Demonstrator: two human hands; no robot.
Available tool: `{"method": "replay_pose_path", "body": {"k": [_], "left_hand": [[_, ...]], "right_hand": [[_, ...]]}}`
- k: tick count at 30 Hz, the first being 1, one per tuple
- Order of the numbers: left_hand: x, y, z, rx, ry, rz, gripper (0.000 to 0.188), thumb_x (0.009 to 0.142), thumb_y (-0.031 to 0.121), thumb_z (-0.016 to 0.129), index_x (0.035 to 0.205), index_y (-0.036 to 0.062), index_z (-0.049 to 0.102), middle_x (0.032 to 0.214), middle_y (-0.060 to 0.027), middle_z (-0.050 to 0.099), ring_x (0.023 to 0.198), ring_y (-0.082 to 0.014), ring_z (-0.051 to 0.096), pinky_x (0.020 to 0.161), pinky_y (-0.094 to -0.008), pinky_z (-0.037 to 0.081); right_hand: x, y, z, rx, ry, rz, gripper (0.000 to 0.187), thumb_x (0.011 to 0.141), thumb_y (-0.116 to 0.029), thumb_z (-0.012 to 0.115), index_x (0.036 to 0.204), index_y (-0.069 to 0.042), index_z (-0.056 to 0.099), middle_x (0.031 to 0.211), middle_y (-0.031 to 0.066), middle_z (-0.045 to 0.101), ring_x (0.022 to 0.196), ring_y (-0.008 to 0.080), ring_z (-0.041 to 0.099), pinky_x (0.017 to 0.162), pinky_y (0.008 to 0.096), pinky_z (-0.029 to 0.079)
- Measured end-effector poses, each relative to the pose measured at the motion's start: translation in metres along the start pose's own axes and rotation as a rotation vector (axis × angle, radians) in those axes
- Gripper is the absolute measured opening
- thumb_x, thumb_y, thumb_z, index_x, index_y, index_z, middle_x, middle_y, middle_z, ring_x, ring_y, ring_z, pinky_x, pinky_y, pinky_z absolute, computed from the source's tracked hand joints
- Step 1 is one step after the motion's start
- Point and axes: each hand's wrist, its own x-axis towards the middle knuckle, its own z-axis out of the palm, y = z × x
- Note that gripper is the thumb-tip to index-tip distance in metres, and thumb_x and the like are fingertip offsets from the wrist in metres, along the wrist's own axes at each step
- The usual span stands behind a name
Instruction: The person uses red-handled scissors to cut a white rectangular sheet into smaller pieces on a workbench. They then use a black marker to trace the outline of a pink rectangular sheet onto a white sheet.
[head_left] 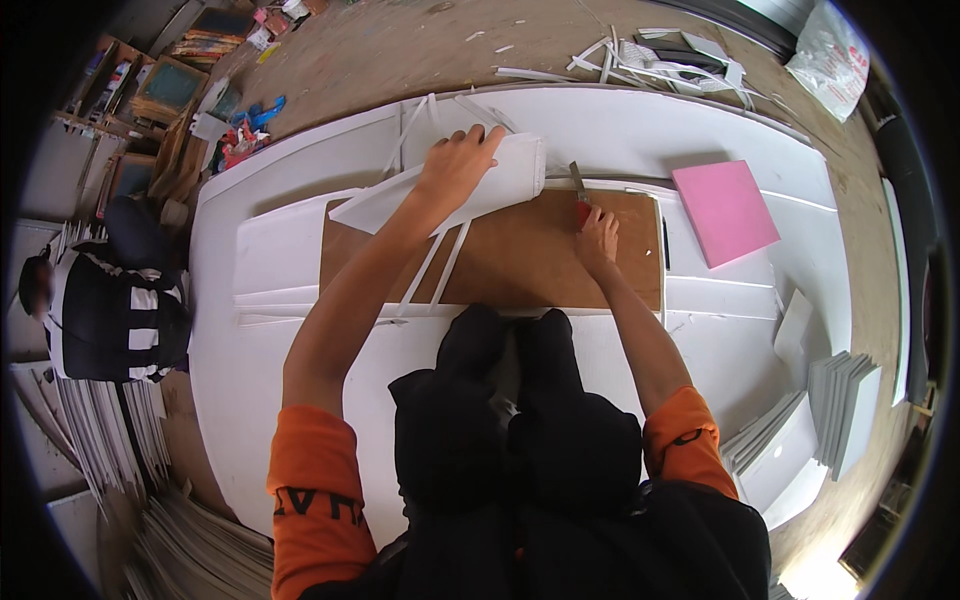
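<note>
My left hand (462, 165) grips the upper edge of a white sheet (510, 178), which is lifted and tilted above a brown board (520, 262). In my closed right hand (599, 238) is a cutter knife (576, 182), its red handle partly hidden by the fingers and its metal blade pointing away from me. The knife is over the right part of the brown board, apart from the white sheet. Narrow white strips (450, 262) lie across the board below the sheet. A pink square block (726, 213) rests to the right of my right hand.
Large white sheets (270, 395) cover the floor beneath the brown board. Stacked white panels (843, 415) stand at the right. Offcuts (660, 65) lie at the far side beside a white plastic bag (832, 60). Another person (115, 300) is at the left, near more stacked sheets.
</note>
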Motion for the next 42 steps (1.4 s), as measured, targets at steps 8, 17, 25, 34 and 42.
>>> {"method": "replay_pose_path", "body": {"k": [8,17,25,34,42], "left_hand": [[0.030,0.024,-0.033,-0.392,0.142,-0.190,0.036,0.083,0.028,0.054,0.104,0.0054,0.037,0.099,-0.0157,0.055,0.084,-0.0357,0.057,0.067,-0.0421,0.047],[0.060,0.056,-0.022,-0.508,0.075,-0.172,0.039,0.085,0.030,0.051,0.110,0.0043,0.035,0.103,-0.0195,0.053,0.090,-0.0369,0.055,0.070,-0.0447,0.045],[0.042,0.038,-0.021,-0.292,0.038,-0.039,0.035,0.084,0.027,0.052,0.110,0.0066,0.037,0.099,-0.0154,0.053,0.090,-0.0322,0.056,0.070,-0.0416,0.048],[-0.026,-0.023,0.010,0.047,0.022,0.117,0.030,0.078,0.020,0.059,0.102,0.0100,0.044,0.090,-0.0106,0.053,0.081,-0.0265,0.058,0.062,-0.0369,0.049],[0.003,-0.001,-0.023,-0.148,0.114,0.060,0.031,0.081,0.023,0.056,0.104,0.0092,0.040,0.095,-0.0116,0.052,0.084,-0.0312,0.058,0.066,-0.0387,0.049]], "right_hand": [[0.022,0.047,-0.012,0.515,0.126,0.355,0.047,0.075,-0.023,0.059,0.111,-0.002,0.038,0.086,0.0143,0.055,0.075,0.0265,0.056,0.067,0.0355,0.046],[0.014,0.086,-0.102,0.822,0.284,0.430,0.039,0.078,-0.015,0.051,0.111,0.000,0.037,0.078,0.0098,0.052,0.060,0.0147,0.048,0.055,0.0287,0.040],[0.003,0.032,-0.108,0.989,0.163,0.463,0.039,0.080,-0.015,0.050,0.112,0.000,0.035,0.080,0.0085,0.050,0.067,0.0126,0.050,0.060,0.0281,0.041],[0.004,-0.013,-0.099,1.111,0.143,0.301,0.032,0.083,-0.016,0.048,0.110,-0.001,0.038,0.076,0.0055,0.051,0.056,0.0096,0.047,0.049,0.0235,0.041],[-0.004,-0.051,-0.121,1.072,0.041,0.215,0.028,0.089,-0.024,0.044,0.106,-0.002,0.041,0.078,0.0037,0.051,0.057,0.0086,0.047,0.050,0.0229,0.041]]}}
